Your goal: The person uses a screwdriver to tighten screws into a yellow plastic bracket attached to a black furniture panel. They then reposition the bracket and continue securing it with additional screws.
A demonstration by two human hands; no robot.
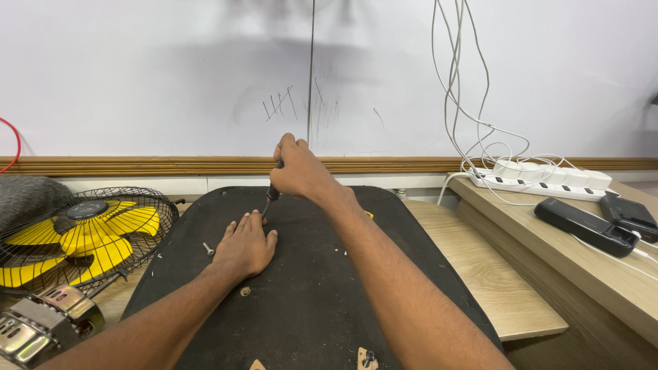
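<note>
Right hand (296, 171) grips a screwdriver (271, 195) upright on the black panel (308, 294) — left hand (245, 248) flat, fingers spread.

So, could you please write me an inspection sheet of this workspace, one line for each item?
Surface: black padded panel lying flat on a wooden table.
Job's things: screwdriver, tip down on the panel; loose screw beside the left hand.
Clutter: yellow fan in a wire cage, metal motor part, two black devices on the side shelf.
Grips: right hand closed around the screwdriver handle; left hand flat on the panel, fingers by the tip.
Cables: white cables hanging down to a white power strip; red cable at the left edge.
Surroundings: white wall with pen marks, wooden trim.
</note>
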